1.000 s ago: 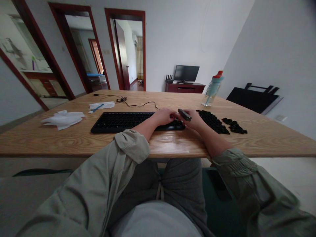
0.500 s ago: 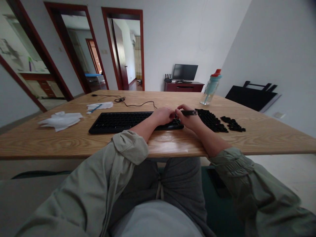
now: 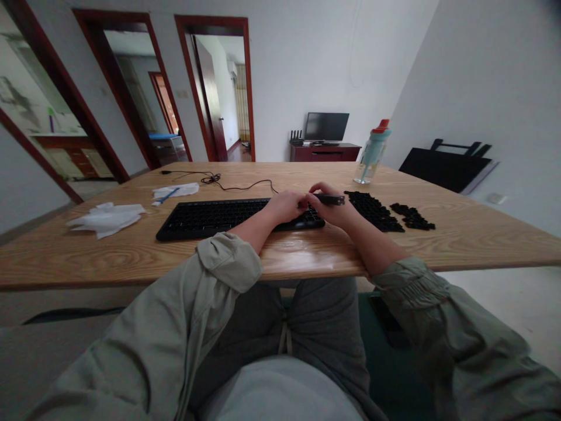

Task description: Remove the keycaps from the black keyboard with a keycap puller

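Note:
A black keyboard (image 3: 205, 217) lies across the wooden table in front of me, with both hands over its right part. My right hand (image 3: 335, 211) is closed around a slim dark-handled tool (image 3: 329, 199); the handle's end points right and its working tip is hidden. My left hand (image 3: 287, 207) rests above the keys with curled fingers, meeting the right hand's fingertips. What the left fingers pinch, if anything, I cannot make out. Loose black keycaps (image 3: 374, 211) lie right of the keyboard, with a smaller group of keycaps (image 3: 412, 216) beside them.
Crumpled white tissue (image 3: 107, 219) lies at the left, near a blue-handled brush (image 3: 167, 196) on another tissue. A thin black cable (image 3: 241, 187) trails behind the keyboard. The clear bottle (image 3: 371, 155) with a red cap stands at the back right. The table's front edge (image 3: 307, 277) is close to me.
The view has tilted slightly. Both hands stay at the keyboard's right end, and the dark tool's handle has shifted a little to the left.

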The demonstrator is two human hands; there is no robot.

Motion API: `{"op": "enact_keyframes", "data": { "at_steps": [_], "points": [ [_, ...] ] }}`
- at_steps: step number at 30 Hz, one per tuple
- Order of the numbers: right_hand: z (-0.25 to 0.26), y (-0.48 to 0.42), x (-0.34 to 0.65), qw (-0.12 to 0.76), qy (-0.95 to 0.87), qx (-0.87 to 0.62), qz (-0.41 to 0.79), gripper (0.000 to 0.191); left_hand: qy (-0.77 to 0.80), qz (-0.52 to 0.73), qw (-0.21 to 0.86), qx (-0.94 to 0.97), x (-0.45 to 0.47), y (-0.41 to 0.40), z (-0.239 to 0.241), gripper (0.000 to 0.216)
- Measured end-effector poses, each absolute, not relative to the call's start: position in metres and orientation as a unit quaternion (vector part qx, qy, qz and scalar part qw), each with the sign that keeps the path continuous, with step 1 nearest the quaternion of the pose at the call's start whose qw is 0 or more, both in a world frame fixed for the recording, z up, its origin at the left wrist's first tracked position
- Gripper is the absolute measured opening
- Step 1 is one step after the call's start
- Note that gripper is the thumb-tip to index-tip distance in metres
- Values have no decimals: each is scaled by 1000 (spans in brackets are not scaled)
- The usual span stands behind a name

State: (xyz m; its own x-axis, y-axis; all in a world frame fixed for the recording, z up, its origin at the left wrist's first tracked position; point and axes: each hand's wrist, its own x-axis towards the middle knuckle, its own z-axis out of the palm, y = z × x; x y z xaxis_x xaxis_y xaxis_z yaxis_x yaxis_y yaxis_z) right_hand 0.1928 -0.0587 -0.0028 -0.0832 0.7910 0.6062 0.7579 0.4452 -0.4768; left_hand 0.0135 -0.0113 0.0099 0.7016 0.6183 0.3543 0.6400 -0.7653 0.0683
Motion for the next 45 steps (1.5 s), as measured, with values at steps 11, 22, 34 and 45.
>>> {"op": "enact_keyframes", "data": {
  "at_steps": [11, 22, 34, 45],
  "points": [
    [1, -50, 205, 380, -741, -536, 141, 47, -343, -207, 12, -916, 12, -10, 8, 26],
    [-4, -40, 213, 356, -742, -542, 168, 56, -345, -224, -23, -911, 15, -2, 3, 22],
    [-4, -33, 203, 360, -770, -509, 136, 51, -317, -247, -97, -910, 14, 3, -2, 23],
    [-15, -25, 204, 368, -734, -557, 122, 52, -332, -229, -58, -913, 13, -3, 4, 19]
  ]
}}
